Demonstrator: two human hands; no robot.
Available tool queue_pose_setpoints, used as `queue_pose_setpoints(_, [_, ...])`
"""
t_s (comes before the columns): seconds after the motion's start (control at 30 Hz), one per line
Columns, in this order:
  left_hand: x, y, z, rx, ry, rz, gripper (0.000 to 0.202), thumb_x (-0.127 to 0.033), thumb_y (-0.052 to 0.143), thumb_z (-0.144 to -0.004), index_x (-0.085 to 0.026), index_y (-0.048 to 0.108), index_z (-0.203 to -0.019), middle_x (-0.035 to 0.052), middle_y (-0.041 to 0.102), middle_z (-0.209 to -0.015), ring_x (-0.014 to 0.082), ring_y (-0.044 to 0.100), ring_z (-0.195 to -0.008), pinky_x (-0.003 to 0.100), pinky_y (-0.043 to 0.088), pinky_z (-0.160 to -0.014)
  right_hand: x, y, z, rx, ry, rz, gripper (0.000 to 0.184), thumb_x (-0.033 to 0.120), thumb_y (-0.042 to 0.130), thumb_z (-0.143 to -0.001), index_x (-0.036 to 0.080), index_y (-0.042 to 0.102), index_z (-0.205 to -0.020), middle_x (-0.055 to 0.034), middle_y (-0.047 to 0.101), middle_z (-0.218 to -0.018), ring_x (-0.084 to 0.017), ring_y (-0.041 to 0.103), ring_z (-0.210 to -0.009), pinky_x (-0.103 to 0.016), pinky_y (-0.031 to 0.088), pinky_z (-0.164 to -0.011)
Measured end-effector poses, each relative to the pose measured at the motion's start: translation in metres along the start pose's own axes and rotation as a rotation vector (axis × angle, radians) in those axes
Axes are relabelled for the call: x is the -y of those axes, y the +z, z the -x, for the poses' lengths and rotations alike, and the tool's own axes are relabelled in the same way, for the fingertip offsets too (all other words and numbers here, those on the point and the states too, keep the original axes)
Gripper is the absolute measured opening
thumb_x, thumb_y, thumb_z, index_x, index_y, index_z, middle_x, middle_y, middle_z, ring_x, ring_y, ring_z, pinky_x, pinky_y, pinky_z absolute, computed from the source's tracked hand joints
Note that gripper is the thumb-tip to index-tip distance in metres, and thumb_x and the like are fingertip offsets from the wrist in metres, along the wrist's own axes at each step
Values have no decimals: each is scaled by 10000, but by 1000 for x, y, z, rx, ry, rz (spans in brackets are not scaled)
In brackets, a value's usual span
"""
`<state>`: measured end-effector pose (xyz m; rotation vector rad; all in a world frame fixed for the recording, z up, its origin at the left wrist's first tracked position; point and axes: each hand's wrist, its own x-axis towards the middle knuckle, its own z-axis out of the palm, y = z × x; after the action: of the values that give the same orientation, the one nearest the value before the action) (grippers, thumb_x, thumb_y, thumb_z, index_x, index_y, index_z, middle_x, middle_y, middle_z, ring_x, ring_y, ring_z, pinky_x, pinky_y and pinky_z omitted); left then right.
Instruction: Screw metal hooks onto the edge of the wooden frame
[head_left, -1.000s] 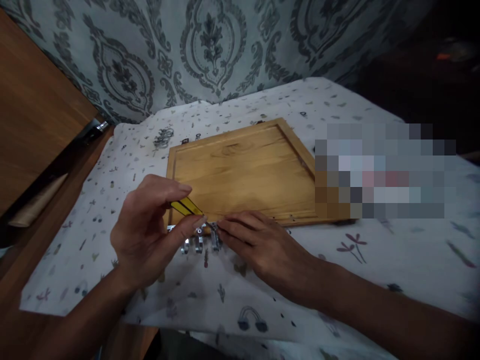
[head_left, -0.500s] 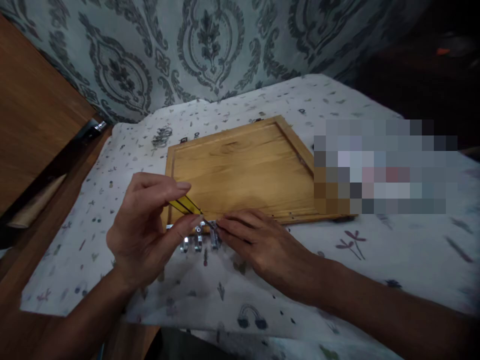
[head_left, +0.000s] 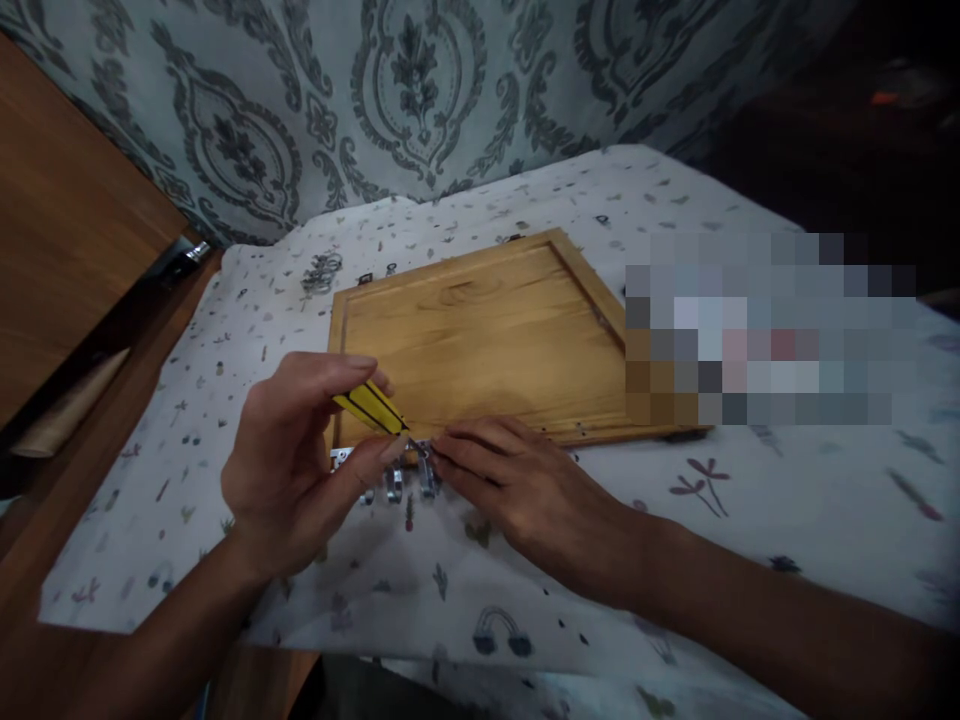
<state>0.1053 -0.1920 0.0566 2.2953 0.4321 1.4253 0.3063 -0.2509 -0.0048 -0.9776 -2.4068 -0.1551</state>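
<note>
A flat wooden panel (head_left: 487, 335) with a raised frame lies on a patterned white cloth (head_left: 750, 520). Along its near edge sits a shiny metal hook rail (head_left: 394, 480) with three hooks hanging toward me. My left hand (head_left: 300, 460) is closed round a yellow-handled screwdriver (head_left: 371, 405), its tip angled down at the rail. My right hand (head_left: 517, 490) lies flat with its fingertips pinched at the rail's right end, beside the tool's tip. What those fingertips pinch is too small to make out.
A patterned grey curtain hangs behind the table. A brown wooden surface (head_left: 67, 220) stands at the left with a dark gap beside it. Small dark metal bits (head_left: 324, 272) lie on the cloth beyond the panel. A blurred patch covers the panel's right end.
The view has drifted slightly. My left hand has tilted the screwdriver a little and its fingers have shifted on the handle. My right hand stays at the rail.
</note>
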Motion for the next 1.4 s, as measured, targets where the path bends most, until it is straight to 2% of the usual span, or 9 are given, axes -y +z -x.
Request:
queue_pose_setpoints(0.13, [1,-1,-2,-55,21,-79,594,-18,768,-735,-290,633,-1246,24,651,-1028,173,612,-926,340,560,-743,0,0,0,-4,0,6,236,101,488,-961,116,704,-1056,-122,737,-1110,-235,638,-1003,-396,555,-869])
queue_pose_setpoints(0.4, [-2,0,0,8,-26,-21,532,-23,642,-842,-267,582,-1311,66,619,-1172,185,632,-992,372,603,-800,-1,3,3,-14,-6,-16,239,92,521,-934,95,692,-1100,-130,727,-1146,-251,622,-1065,-403,540,-908])
queue_pose_setpoints(0.57, [0,-1,-2,-20,3,-87,586,-47,775,-744,-276,616,-1259,47,645,-1070,187,608,-955,357,572,-767,-1,2,3,-44,-15,-28,216,84,542,-924,71,686,-1085,-144,727,-1131,-263,620,-1055,-411,536,-905])
queue_pose_setpoints(0.67, [1,-1,-2,-50,-11,-75,576,-9,745,-753,-272,621,-1250,44,650,-1068,179,622,-942,332,576,-744,-1,3,3,-58,-25,-37,226,69,579,-896,36,677,-1097,-153,724,-1131,-286,620,-1057,-421,531,-910])
queue_pose_setpoints(0.97, [-6,2,2,8,-121,49,549,-1,642,-834,-256,566,-1314,62,628,-1113,201,671,-1009,396,632,-863,0,2,1,-1,-1,-11,235,86,530,-926,94,694,-1095,-134,727,-1146,-249,614,-1069,-403,534,-908])
queue_pose_setpoints(1.07, [-3,1,2,13,-95,39,569,-37,695,-811,-287,571,-1308,51,622,-1158,195,660,-1002,382,636,-832,-1,3,2,5,-1,-32,253,89,528,-925,90,682,-1126,-150,716,-1166,-252,602,-1089,-421,529,-918])
queue_pose_setpoints(1.2, [2,1,3,-61,-51,-60,626,-57,783,-735,-337,600,-1263,15,643,-1110,168,615,-962,324,620,-774,-1,2,3,-10,-3,-27,249,77,526,-918,85,684,-1111,-137,726,-1146,-249,615,-1061,-406,531,-919])
queue_pose_setpoints(1.3, [0,2,2,-67,-71,-68,590,-59,770,-750,-328,607,-1249,18,638,-1100,157,632,-938,291,627,-737,-1,2,3,-8,-9,-38,259,92,539,-915,65,673,-1135,-142,720,-1162,-264,605,-1081,-415,529,-930])
queue_pose_setpoints(1.4, [-3,3,0,-32,-107,-24,552,-56,722,-795,-300,592,-1273,38,627,-1122,161,668,-947,309,645,-783,-1,1,3,-17,-17,-36,267,83,533,-904,49,678,-1125,-146,721,-1156,-277,607,-1068,-420,534,-912])
